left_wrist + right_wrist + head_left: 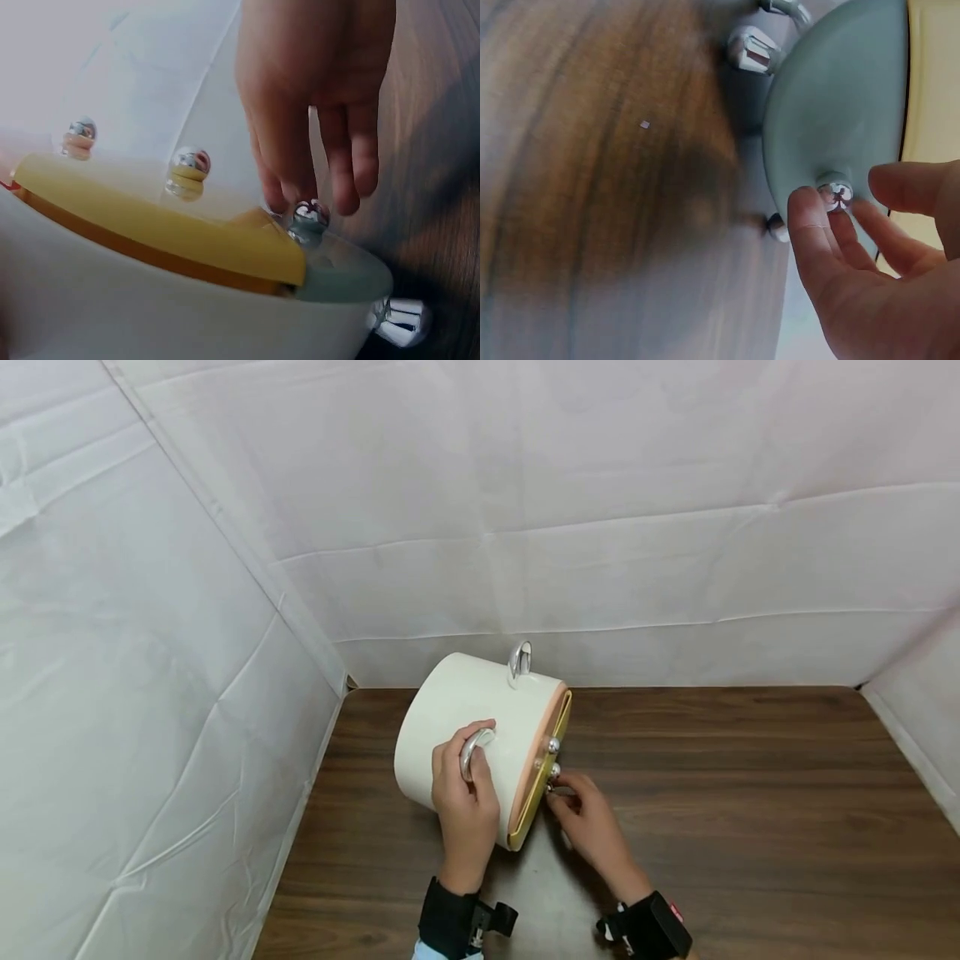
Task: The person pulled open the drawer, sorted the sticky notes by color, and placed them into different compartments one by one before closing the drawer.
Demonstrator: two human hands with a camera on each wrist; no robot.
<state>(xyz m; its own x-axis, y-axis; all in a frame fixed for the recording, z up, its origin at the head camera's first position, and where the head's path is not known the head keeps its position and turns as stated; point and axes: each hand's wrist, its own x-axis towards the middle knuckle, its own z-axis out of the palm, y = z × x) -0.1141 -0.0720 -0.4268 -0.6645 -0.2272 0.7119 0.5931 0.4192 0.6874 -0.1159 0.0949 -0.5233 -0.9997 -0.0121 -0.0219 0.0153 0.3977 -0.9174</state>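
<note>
A white round box [457, 693] lies tipped on its side, its lidded face turned right. My left hand [465, 802] grips a curved silver handle [476, 755] on its wall, the handle passing between thumb and fingers. Across the face run lid sections: peach, a yellow section [165, 229] and a grey-green section [832, 90], with round silver knobs. My right hand [592, 827] pinches the silver knob [835, 193] on the grey-green section; the other fingers extend past it. In the left wrist view, the fingertips meet that knob [309, 215], but exact contact is partly hidden.
Another silver handle [521, 660] sticks up from the box near the back wall. A silver fitting [751, 51] juts from its side. The dark wooden table [750, 793] extends to the right. White cloth walls [600, 527] enclose the back and sides.
</note>
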